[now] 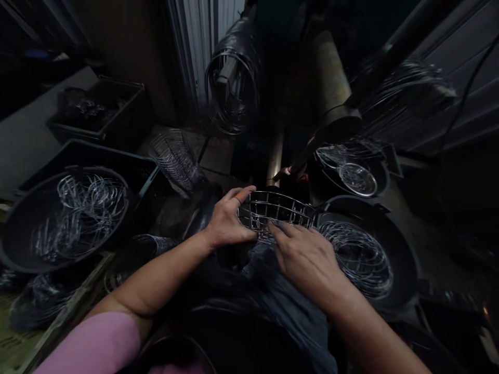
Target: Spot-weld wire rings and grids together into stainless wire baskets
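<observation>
A round wire basket (286, 203) of open metal mesh is held in front of me, just above my lap. My left hand (233, 218) grips its left side, thumb below and fingers over the rim. Across the near side lies my right hand (302, 246), its fingers stretched out flat over the wires. What the right fingertips touch inside the mesh is too dark to make out. Behind the basket, a metal rod (276, 156) points toward it from a dark machine.
At right, a black basin (405, 254) holds wire rings (362, 259); another basin (382, 179) stands behind. On the left, a wide basin (23, 234) contains tangled wire (93, 197). Stacked wire baskets (175, 156) stand beyond. A wire coil (234, 88) hangs at the back.
</observation>
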Demonstrator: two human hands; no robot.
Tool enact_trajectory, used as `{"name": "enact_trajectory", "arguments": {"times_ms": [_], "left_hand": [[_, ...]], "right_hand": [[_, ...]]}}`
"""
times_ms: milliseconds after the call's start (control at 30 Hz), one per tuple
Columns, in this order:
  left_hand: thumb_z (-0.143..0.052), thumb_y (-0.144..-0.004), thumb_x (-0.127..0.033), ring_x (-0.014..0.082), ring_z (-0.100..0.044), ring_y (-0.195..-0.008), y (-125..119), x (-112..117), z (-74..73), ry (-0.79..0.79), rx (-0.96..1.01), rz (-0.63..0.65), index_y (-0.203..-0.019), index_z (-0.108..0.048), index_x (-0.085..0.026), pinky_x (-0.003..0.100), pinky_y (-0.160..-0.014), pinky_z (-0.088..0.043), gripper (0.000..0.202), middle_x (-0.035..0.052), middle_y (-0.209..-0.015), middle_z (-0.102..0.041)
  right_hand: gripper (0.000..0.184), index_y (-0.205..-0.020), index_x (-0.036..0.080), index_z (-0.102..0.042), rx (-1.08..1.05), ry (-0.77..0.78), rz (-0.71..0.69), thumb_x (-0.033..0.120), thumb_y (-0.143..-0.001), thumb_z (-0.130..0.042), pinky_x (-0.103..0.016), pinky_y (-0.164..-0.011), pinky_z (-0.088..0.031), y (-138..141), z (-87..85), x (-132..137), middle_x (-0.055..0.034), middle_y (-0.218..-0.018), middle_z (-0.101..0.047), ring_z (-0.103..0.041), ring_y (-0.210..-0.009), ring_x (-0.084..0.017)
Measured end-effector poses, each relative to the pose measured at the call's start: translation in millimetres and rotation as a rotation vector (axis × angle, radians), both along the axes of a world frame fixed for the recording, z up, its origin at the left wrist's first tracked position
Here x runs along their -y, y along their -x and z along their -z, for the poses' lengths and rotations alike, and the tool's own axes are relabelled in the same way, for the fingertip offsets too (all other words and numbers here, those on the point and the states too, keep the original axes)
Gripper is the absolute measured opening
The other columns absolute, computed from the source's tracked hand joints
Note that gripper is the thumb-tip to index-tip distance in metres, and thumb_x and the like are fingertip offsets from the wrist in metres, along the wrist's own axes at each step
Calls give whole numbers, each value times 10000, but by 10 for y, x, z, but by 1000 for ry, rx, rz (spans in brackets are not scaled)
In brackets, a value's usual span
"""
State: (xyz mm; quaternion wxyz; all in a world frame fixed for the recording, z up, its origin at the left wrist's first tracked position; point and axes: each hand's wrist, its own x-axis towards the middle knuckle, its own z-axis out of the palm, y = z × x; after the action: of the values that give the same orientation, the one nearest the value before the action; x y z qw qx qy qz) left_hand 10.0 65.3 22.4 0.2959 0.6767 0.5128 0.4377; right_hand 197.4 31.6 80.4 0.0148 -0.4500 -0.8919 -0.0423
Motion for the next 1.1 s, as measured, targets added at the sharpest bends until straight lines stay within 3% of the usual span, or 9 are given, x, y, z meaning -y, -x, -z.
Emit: {"name": "enact_trajectory", "arguments": {"times_ms": [167,300,600,833,1100], "left_hand": [[-785,-464,-237,256,-611,-1114,-81,-66,5,28,56,22,-1294,-551,-181,385,-1031,-490,864,99,-1264,-570],[-784,-465,-217,251,-608,-1113,-121,-152,14,44,73,24,-1305,-543,-167,367,-1024,-496,875,100,-1262,-564],[-826,-479,-281,255,-601,-1138,-198,-475,103,17,153,20,-1318,-535,-173,365,-1034,-494,895,94,-1276,-547],[-863,-441,-280,259,-611,-1112,-224,-677,140,43,233,4,-1318,-542,-174,372,-1016,-497,940,94,-1267,-557],[-868,-392,-216,254,-607,-1067,-205,-740,101,100,185,-18,-1308,-563,-186,378,-976,-504,966,80,-1194,-586]], "right_hand": [[293,-1097,180,-702,-208,-103,-65,116,-866,-533,-330,-703,-488,-146,147,-121,-83,-1001,-728,-672,-773,-202],[248,-1033,156,-726,-346,-173,-129,129,-900,-518,-324,-665,-462,-227,165,-250,-84,-936,-732,-664,-728,-197],[234,-961,154,-744,-347,-256,-141,157,-913,-515,-314,-649,-453,-246,89,-554,-75,-866,-729,-652,-703,-197],[230,-967,203,-760,-316,-206,-127,176,-879,-550,-299,-652,-490,-295,47,-785,-62,-878,-732,-667,-723,-196],[208,-947,214,-762,-341,-197,-123,173,-865,-575,-265,-592,-480,-281,66,-861,-39,-884,-743,-686,-714,-186]]}}
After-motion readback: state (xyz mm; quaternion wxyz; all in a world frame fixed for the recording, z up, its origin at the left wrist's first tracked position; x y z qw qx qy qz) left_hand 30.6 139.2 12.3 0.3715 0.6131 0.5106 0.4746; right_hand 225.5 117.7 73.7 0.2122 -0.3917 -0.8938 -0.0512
